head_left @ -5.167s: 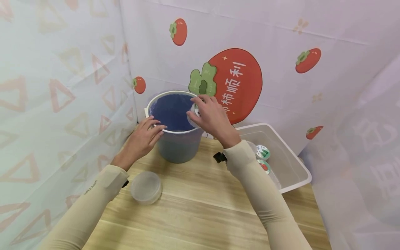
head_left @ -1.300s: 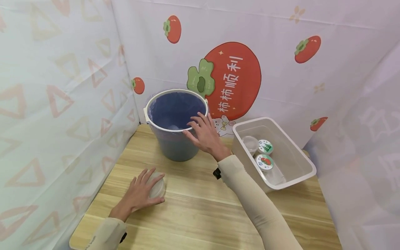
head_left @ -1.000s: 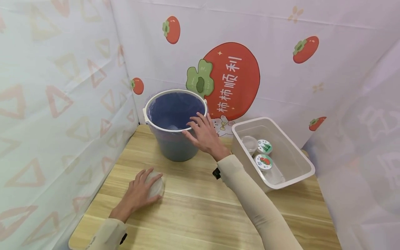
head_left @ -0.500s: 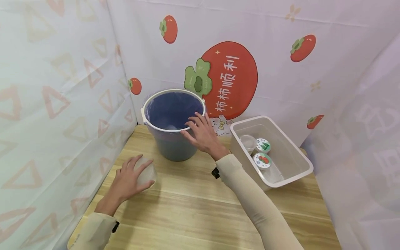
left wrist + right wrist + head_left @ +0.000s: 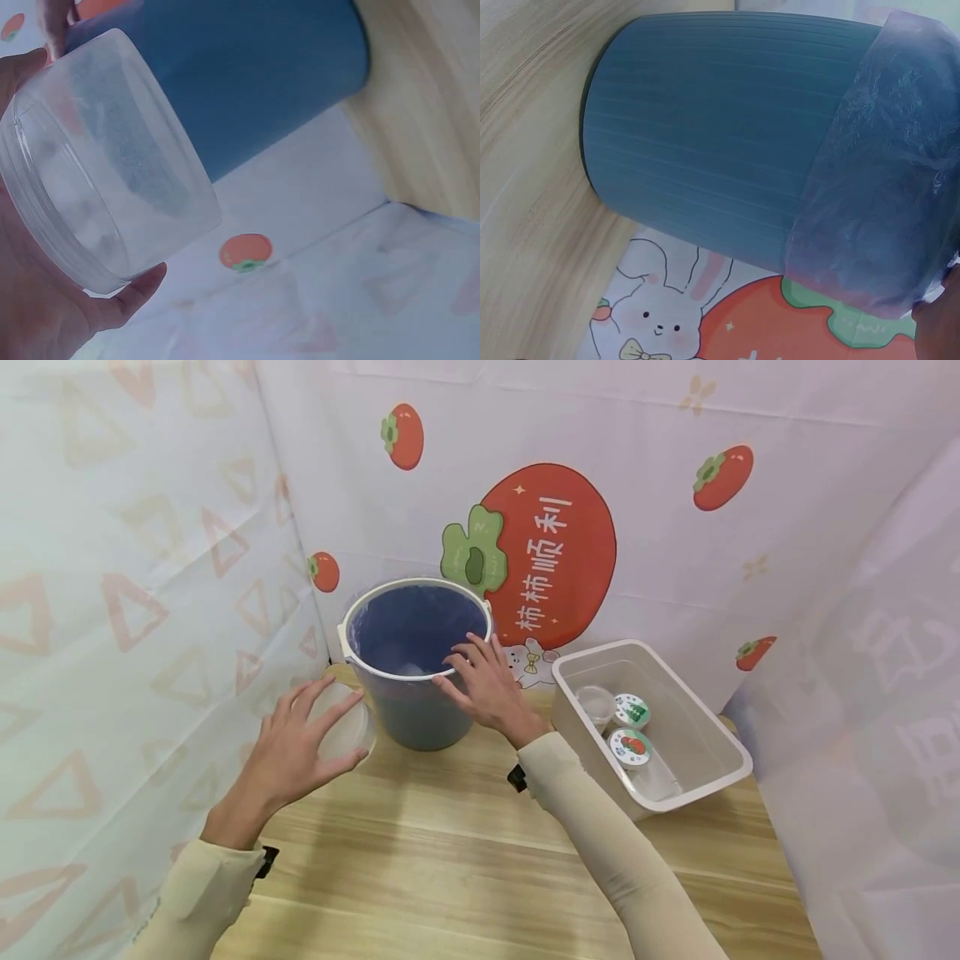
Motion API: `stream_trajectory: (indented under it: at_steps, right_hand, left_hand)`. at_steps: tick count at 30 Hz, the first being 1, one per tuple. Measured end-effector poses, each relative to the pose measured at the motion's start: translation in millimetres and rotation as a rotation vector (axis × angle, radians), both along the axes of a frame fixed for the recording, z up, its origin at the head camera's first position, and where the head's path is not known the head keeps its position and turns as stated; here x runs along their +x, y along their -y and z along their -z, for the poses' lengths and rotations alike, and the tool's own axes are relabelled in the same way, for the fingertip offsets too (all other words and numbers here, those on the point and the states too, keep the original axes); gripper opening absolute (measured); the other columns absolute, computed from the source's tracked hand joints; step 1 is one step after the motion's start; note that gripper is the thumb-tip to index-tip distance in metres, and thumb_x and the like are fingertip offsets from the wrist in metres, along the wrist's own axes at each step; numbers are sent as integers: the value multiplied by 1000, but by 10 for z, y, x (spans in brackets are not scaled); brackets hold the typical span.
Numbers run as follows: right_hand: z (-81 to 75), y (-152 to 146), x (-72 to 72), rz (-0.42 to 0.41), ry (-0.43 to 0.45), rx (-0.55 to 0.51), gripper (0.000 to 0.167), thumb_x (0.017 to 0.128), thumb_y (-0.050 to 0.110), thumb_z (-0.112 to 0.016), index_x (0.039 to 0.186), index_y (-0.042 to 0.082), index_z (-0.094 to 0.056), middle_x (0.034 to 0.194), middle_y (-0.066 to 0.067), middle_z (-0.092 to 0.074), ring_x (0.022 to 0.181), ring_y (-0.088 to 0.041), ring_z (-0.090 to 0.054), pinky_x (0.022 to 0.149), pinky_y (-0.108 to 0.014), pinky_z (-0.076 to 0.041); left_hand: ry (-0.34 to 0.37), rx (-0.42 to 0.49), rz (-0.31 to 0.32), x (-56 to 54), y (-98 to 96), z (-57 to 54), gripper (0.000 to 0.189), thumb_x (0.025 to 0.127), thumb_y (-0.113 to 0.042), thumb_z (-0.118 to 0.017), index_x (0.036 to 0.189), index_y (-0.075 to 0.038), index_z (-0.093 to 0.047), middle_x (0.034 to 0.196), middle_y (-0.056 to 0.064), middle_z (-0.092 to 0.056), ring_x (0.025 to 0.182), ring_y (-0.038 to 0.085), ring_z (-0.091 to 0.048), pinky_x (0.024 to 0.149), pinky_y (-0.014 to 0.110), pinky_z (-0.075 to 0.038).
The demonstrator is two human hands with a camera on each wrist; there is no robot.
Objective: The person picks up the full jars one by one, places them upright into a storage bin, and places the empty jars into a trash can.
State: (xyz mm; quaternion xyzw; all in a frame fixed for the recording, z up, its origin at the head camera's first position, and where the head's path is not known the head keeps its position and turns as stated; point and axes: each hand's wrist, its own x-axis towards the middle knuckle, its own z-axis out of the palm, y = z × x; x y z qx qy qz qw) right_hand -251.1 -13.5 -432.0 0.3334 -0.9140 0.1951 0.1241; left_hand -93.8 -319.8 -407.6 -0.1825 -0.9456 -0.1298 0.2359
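My left hand [image 5: 288, 747] grips a round, clear plastic tub [image 5: 348, 728], raised above the table to the left of the bucket. In the left wrist view, the fingers and thumb [image 5: 139, 296] reach round the wider end of the tub, and nothing shows inside it. My right hand [image 5: 487, 689] rests on the near right rim of the blue-grey bucket [image 5: 423, 722], fingers spread and relaxed over the edge. A thin plastic bag [image 5: 889, 165] lines the bucket and folds over its outside under a white ring. Something pale lies at the bucket's bottom.
A beige plastic bin [image 5: 693, 735] stands at the right, holding a clear cup [image 5: 596, 703], a green-printed lidded cup [image 5: 632, 711] and a tomato-printed one [image 5: 630, 748]. Printed cloth walls [image 5: 645, 568] close in the back and sides of the wooden table [image 5: 450, 852].
The right hand let go of a small cup over the bucket earlier and stays at the rim. The left hand left the rim, grasped the tub on the table and lifted it up towards the bucket.
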Motion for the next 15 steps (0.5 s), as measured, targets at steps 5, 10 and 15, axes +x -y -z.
stream_trajectory:
  at_steps: [5,10,15]
  right_hand:
    - [18,4,5,-6,-5,6,57,110,60,-48,140,17,-71,153,-6,-60,165,-31,-31,138,-60,-6]
    - [20,4,11,-9,-11,-11,57,110,59,-50,138,14,-72,151,-7,-62,164,-32,-32,137,-61,-8]
    - [10,-4,8,-5,-8,-25,56,109,58,-52,137,14,-72,150,-7,-62,164,-31,-32,138,-58,-5]
  left_hand:
    - [-62,-16,43,-96,-50,-175,83,79,-48,-86,155,-28,-60,161,23,-50,139,56,-48,86,77,-50]
    - [-109,-2,79,-218,-98,-394,84,80,-49,-84,157,-26,-59,162,25,-49,141,57,-46,93,78,-49]
    - [-127,34,85,-379,-186,-591,86,81,-47,-86,159,-28,-57,165,24,-45,146,55,-42,101,79,-43]
